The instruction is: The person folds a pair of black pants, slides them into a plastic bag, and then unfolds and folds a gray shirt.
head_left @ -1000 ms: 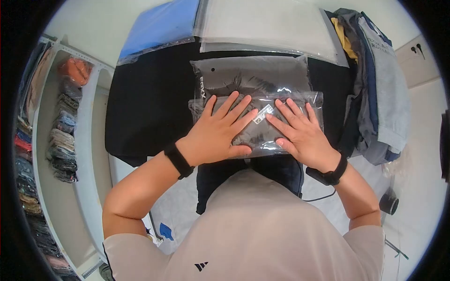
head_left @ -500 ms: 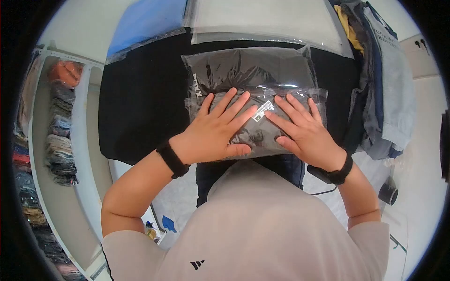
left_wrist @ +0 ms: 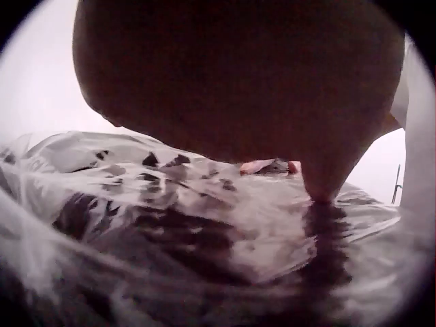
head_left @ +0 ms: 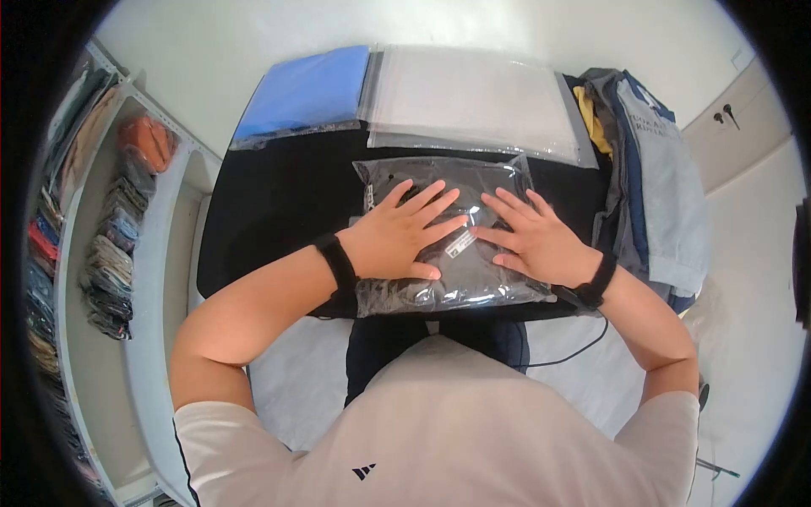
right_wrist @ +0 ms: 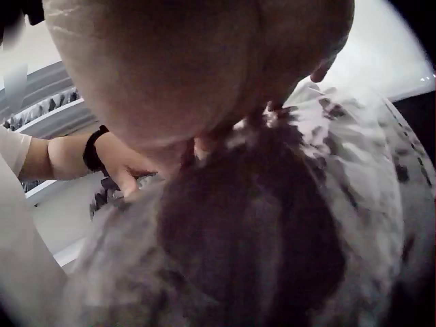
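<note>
A folded dark grey garment in a clear plastic bag (head_left: pixel 473 291) lies near the front edge of the black-covered table. My left hand (head_left: pixel 397 232) rests on its left part, fingers straight and spread. On the right part lies my right hand (head_left: pixel 541 243), its fingers spread too. A white label sticker (head_left: pixel 459 245) shows between the two hands. White lettering at the bag's left is partly covered by the left fingers. In the left wrist view the wrinkled plastic (left_wrist: pixel 170 218) shines beneath the palm. The left hand (right_wrist: pixel 119 160) appears beyond the right palm in the right wrist view.
A blue item in plastic (head_left: pixel 308 93) and a stack of clear bags (head_left: pixel 469 97) lie along the table's back. Several garments (head_left: pixel 663 169) are piled at the right edge. Shelves with bagged clothes (head_left: pixel 110 279) stand at left. A dark cable (head_left: pixel 583 346) hangs below the table's right side.
Both hands, still spread, have slid forward on the bagged garment, closer to its far edge; more of its near part shows. The head view has tilted up, showing more of the table's back.
</note>
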`<state>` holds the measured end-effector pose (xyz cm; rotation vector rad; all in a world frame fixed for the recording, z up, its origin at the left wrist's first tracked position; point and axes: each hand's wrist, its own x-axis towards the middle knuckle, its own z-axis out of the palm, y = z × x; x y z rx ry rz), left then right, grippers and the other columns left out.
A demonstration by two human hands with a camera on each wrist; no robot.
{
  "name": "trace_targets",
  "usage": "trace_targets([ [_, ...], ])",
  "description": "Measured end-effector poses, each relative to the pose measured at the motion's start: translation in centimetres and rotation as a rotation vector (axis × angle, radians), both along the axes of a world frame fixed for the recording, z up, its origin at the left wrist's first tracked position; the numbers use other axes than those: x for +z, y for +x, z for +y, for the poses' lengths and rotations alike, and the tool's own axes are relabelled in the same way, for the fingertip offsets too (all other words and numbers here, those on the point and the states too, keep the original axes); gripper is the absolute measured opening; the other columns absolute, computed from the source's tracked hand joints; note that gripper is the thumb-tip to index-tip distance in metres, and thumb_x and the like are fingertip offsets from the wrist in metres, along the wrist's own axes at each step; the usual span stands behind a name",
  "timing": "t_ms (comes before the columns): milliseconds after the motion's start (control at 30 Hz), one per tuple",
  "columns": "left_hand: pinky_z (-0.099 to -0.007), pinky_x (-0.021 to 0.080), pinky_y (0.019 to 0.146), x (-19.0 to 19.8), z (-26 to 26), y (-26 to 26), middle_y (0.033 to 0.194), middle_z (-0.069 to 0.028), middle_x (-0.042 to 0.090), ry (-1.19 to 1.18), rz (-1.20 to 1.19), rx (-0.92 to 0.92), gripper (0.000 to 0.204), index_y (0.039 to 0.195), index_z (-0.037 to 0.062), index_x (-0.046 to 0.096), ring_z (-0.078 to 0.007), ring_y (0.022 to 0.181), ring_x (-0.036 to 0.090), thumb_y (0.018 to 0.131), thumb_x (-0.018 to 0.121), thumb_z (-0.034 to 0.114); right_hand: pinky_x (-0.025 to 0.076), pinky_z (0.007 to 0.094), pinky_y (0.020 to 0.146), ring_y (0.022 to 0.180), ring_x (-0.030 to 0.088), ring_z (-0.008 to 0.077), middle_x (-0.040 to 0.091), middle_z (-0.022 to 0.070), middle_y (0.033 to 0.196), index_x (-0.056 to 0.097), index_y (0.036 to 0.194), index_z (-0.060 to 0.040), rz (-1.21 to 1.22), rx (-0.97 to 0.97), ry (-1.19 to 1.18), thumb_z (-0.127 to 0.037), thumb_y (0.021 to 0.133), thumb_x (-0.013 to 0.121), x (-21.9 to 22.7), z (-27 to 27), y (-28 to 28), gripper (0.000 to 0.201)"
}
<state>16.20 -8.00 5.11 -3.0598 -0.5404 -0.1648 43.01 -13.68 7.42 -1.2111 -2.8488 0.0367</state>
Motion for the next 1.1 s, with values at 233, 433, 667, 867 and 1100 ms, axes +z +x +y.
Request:
trace_targets([
  [233,-0.0573,0.010,0.109,-1.8,1.6,-0.2,0.150,-0.0160,0.017,-0.182,0.108,0.046,0.084,0.144,0.0136,0.026,-0.0325,0.141,0.009,0.082,0.045,0.067,0.015,0.0565,0.108,0.138,0.018,0.0318,0.024,0.0121,0.148,0.041,0.137,-0.0283,-0.014,0.000,-0.215,-0.046,0.093,0.043,-2.0,1.9,1.4,0.047],
  [433,-0.0617,0.012,0.106,-2.9,2.1,-0.1,0.150,-0.0177,0.016,-0.265,0.049,0.023,0.085,0.143,0.0113,0.027,-0.0353,0.140,0.011,0.081,0.048,0.065,0.013,0.0559,0.109,0.139,0.015,0.0318,0.021,0.0114,0.149,0.041,0.137,-0.0287,-0.006,-0.028,-0.330,-0.044,0.091,0.047,-2.1,2.5,1.5,0.048],
  [667,-0.0620,0.011,0.106,-2.6,2.2,0.3,0.150,-0.0186,0.016,-0.358,0.059,0.054,0.085,0.143,0.0119,0.029,-0.0354,0.139,0.011,0.078,0.055,0.061,0.019,0.0559,0.108,0.137,0.020,0.0309,0.028,0.0101,0.145,0.045,0.133,-0.0289,0.040,-0.045,-0.290,-0.038,0.086,0.059,-2.5,2.4,1.2,0.050],
  [867,-0.0620,0.011,0.106,-2.7,2.1,0.1,0.150,-0.0185,0.016,-0.306,0.039,0.043,0.085,0.143,0.0125,0.028,-0.0353,0.139,0.011,0.079,0.055,0.060,0.015,0.0536,0.110,0.137,0.019,0.0327,0.027,0.0121,0.146,0.045,0.134,-0.0261,0.055,-0.028,-0.262,-0.038,0.089,0.053,-2.6,2.2,1.3,0.047],
  [1100,-0.0576,0.009,0.108,-1.6,3.0,-0.7,0.150,-0.0143,0.020,-0.474,-0.045,0.066,0.068,0.143,0.0141,0.029,-0.0310,0.140,0.013,0.088,0.048,0.051,0.013,0.0533,0.110,0.139,0.014,0.0318,0.022,0.0115,0.149,0.040,0.138,-0.0276,0.010,-0.022,-0.247,-0.048,0.094,0.038,-3.1,1.9,1.5,0.048],
])
